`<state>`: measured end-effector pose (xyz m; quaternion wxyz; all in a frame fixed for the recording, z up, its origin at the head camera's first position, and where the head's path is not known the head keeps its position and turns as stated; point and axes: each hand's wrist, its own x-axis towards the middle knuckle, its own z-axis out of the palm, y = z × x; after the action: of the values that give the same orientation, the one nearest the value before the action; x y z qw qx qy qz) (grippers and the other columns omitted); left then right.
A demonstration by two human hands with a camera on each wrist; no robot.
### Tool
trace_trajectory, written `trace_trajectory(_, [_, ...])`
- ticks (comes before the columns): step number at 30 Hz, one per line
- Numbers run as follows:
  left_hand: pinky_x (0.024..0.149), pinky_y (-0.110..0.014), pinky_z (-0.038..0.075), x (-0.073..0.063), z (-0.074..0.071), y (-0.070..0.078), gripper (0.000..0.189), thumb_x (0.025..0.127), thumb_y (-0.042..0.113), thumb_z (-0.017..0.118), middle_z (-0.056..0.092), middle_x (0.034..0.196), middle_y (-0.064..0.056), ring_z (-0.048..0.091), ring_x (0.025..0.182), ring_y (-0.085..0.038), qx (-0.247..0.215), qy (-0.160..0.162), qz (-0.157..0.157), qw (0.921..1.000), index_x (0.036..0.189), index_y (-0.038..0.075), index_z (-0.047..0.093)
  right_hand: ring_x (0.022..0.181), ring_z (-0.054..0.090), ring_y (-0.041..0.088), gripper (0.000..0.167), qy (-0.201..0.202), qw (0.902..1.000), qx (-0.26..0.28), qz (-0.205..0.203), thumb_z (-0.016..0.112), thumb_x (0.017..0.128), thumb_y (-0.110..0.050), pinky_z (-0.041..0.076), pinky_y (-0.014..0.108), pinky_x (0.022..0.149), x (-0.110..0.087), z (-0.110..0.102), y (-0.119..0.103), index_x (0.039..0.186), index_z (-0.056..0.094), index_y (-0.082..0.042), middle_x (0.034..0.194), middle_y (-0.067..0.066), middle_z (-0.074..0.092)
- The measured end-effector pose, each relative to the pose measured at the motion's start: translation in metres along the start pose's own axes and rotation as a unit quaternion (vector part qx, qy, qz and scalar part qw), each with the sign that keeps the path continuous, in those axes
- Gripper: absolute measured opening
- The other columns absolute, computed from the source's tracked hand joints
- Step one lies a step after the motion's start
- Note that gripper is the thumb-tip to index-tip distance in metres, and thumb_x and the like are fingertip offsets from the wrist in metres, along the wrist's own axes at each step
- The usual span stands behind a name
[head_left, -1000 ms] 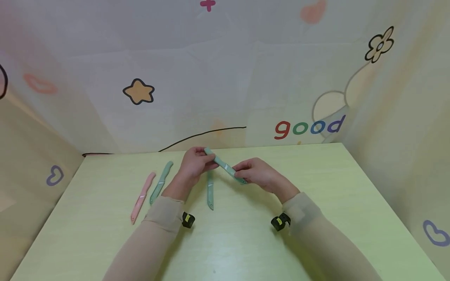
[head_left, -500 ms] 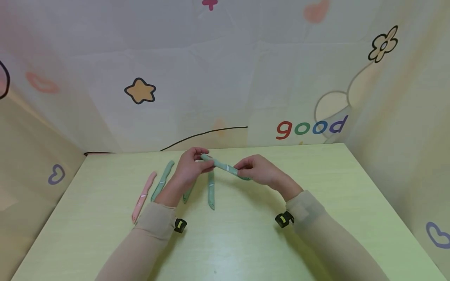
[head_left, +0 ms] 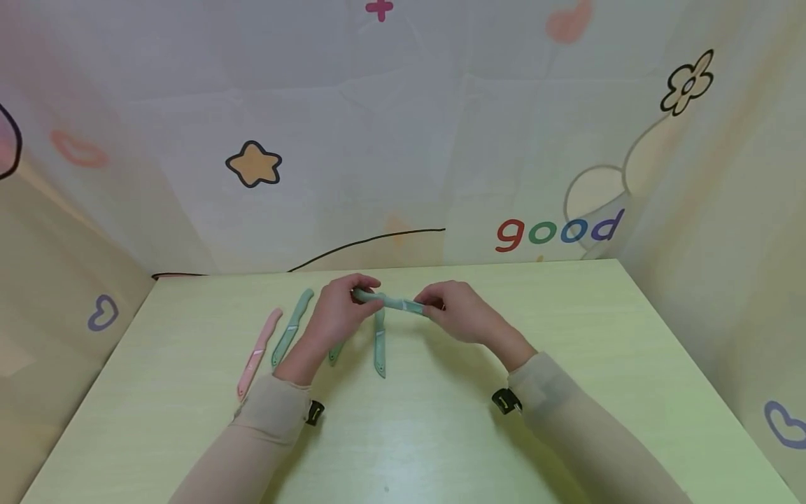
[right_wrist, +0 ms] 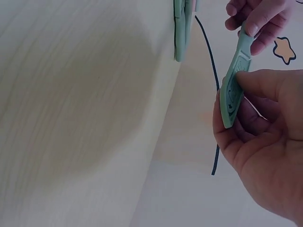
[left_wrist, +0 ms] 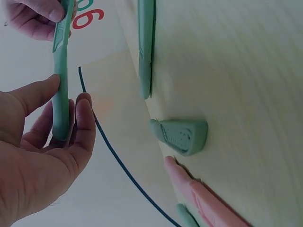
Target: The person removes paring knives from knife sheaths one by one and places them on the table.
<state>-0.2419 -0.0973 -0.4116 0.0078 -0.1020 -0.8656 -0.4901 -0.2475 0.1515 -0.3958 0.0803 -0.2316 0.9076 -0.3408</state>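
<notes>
Held knife: slim mint-green plastic knife in a matching sheath (head_left: 397, 304), raised above the pale yellow-green tabletop (head_left: 441, 434), just below centre toward 6 o'clock.
Left hand (head_left: 340, 311): fingers grasp its handle.
Right hand (head_left: 462, 311): fingers pinch its sheath end.
Change: a second ago the held knife slanted toward 4 o'clock; now it lies nearly level, sheath just past 3 o'clock, left hand lower.
Lying knives, from the held one: pink plastic sheathed knife (head_left: 259, 352) and two mint-green sheathed knives (head_left: 292, 327) around 8 o'clock, one partly hidden by the left arm; another mint-green sheathed knife (head_left: 380, 350) between 6 and 7.
Writing: multicoloured "good" lettering (head_left: 564, 232) on the printed cloth backdrop (head_left: 378, 154), 2 o'clock; sheath relief unreadable.
</notes>
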Motion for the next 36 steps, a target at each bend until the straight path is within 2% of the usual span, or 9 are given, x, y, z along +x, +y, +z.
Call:
trace_trajectory(5, [0.083,-0.038,0.057,-0.005,0.002,0.002,0.029,0.097,0.01,0.079,0.069,0.107,-0.008,0.067,0.094,-0.024,0.061,0.006,0.042,0.9973,0.125,0.005,0.075,0.083,0.059,0.019,0.016,0.02,0.9992,-0.028,-0.019,0.066,0.103,-0.005,0.054,0.036,0.08,0.0,0.006,-0.001,0.115,0.077,-0.004,0.101,0.008,0.073])
trace_trajectory(10, [0.087,-0.04,0.057,-0.007,0.006,0.0,0.028,0.097,0.009,0.079,0.066,0.108,-0.007,0.067,0.097,-0.024,0.13,0.008,0.077,0.9885,0.125,0.006,0.076,0.085,0.059,0.019,0.016,0.044,0.9958,-0.066,-0.046,0.068,0.103,-0.004,0.056,0.036,0.082,0.0,0.014,0.001,0.115,0.077,-0.004,0.1,0.005,0.071])
trace_trajectory(13, [0.084,-0.039,0.057,-0.009,0.009,0.0,0.029,0.096,0.007,0.08,0.064,0.106,-0.005,0.069,0.097,-0.022,0.169,0.009,0.105,0.9799,0.124,0.006,0.077,0.088,0.061,0.02,0.016,0.066,0.9902,-0.099,-0.073,0.069,0.102,-0.003,0.056,0.037,0.084,0.0,0.017,0.002,0.115,0.078,-0.003,0.101,0.004,0.07])
trace_trajectory(17, [0.077,-0.036,0.056,-0.01,0.011,-0.001,0.026,0.094,0.004,0.081,0.063,0.102,-0.005,0.067,0.092,-0.022,0.231,0.026,0.158,0.9598,0.12,0.006,0.079,0.095,0.062,0.022,0.017,0.098,0.9795,-0.143,-0.102,0.069,0.102,-0.002,0.057,0.037,0.088,-0.002,0.02,0.002,0.116,0.077,-0.003,0.104,0.005,0.07])
trace_trajectory(23, [0.069,-0.034,0.054,-0.011,0.014,-0.002,0.022,0.091,0.003,0.084,0.064,0.097,-0.005,0.061,0.084,-0.024,0.296,0.058,0.225,0.9267,0.112,0.009,0.082,0.098,0.063,0.025,0.019,0.145,0.9557,-0.206,-0.152,0.073,0.097,0.002,0.059,0.035,0.088,-0.005,0.025,0.004,0.116,0.077,-0.003,0.105,0.007,0.069])
trace_trajectory(31, [0.068,-0.038,0.049,-0.013,0.016,0.001,0.02,0.089,0.002,0.085,0.064,0.093,-0.005,0.058,0.082,-0.026,0.329,0.094,0.265,0.9013,0.107,0.011,0.083,0.097,0.063,0.025,0.024,0.196,0.9168,-0.273,-0.215,0.078,0.093,0.004,0.058,0.031,0.087,-0.007,0.027,0.01,0.116,0.076,-0.003,0.106,0.008,0.069])
trace_trajectory(36, [0.067,-0.038,0.048,-0.013,0.018,0.001,0.018,0.09,0.002,0.084,0.064,0.092,-0.005,0.057,0.082,-0.027,0.356,0.126,0.295,0.8776,0.105,0.011,0.082,0.097,0.064,0.026,0.027,0.221,0.8908,-0.313,-0.244,0.077,0.091,0.007,0.058,0.031,0.088,-0.008,0.027,0.009,0.116,0.075,-0.001,0.106,0.01,0.069])
